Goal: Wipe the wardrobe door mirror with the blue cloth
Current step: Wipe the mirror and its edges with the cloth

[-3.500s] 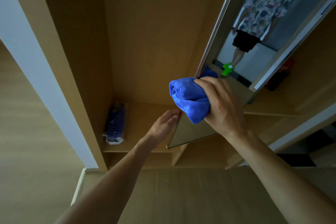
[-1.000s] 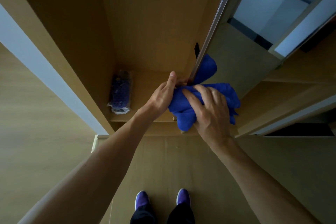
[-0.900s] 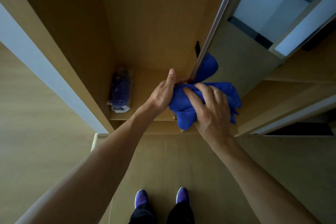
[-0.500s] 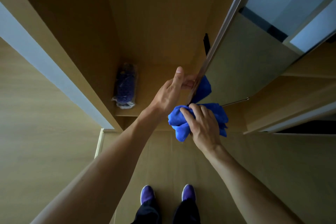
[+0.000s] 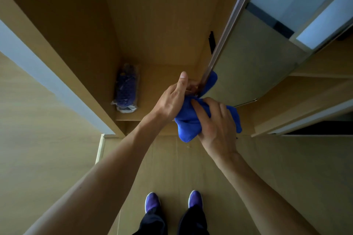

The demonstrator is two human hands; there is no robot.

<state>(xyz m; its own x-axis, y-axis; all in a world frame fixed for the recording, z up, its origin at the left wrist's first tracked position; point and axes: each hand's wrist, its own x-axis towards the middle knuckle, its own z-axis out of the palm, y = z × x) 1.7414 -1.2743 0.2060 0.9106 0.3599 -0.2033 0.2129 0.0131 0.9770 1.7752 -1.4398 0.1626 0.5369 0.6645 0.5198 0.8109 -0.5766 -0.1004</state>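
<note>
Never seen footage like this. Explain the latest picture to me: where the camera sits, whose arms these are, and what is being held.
There is no machine here. The camera is worn on a person's head and looks forward and down, so you see their own two arms and, at the bottom, their purple shoes on the wooden floor. The right hand grips a bunched blue cloth at the lower corner of the mirror, which is mounted on the open wardrobe door. The left hand holds that door's edge with the thumb pointing up, apparently to steady it. Inside the wardrobe, a plastic-wrapped dark blue bundle lies on the shelf. The blue patch in the glass just above the hands is the cloth's reflection.
</note>
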